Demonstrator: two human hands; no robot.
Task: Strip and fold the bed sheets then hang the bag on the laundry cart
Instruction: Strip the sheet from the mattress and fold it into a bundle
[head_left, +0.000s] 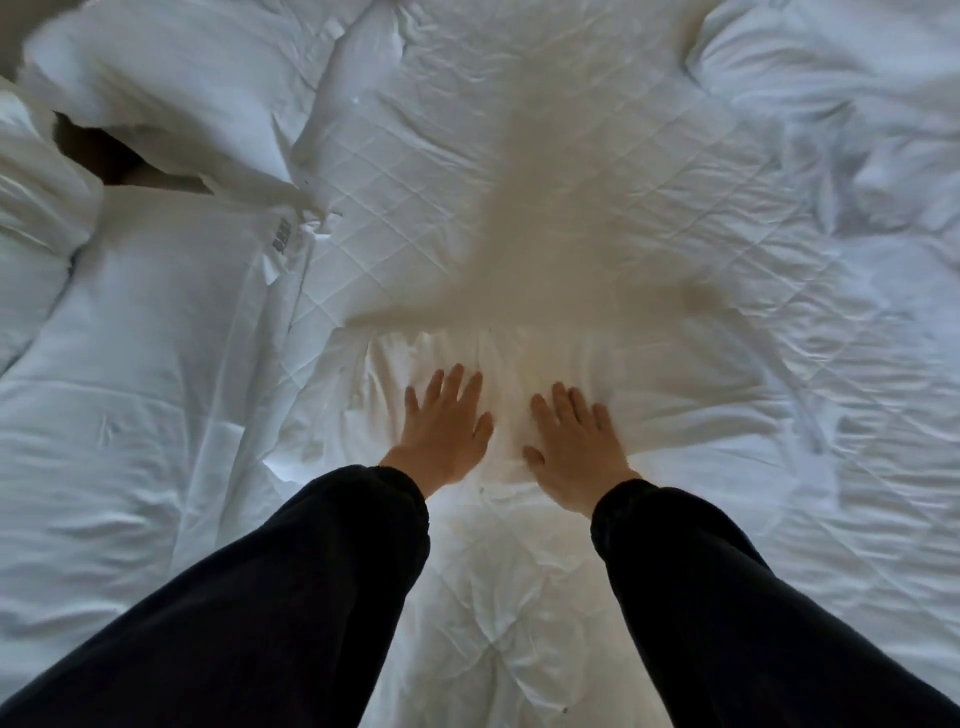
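Both hands flat, fingers spread, gripping nothing: our left hand (447, 423) and right hand (574, 449) press side by side on a bunched white sheet (519, 358) near the middle of the bed. Beyond the fingertips the quilted mattress pad (415, 208) lies bare, so we judge stripping well under way here. Pillows (130, 291) sit heaped at left; more rumpled linen (857, 182) lies at right, unfolded. Folding looks barely started, perhaps a first smoothing. Bag and laundry cart are not in view, so we take the hanging step as still to come.
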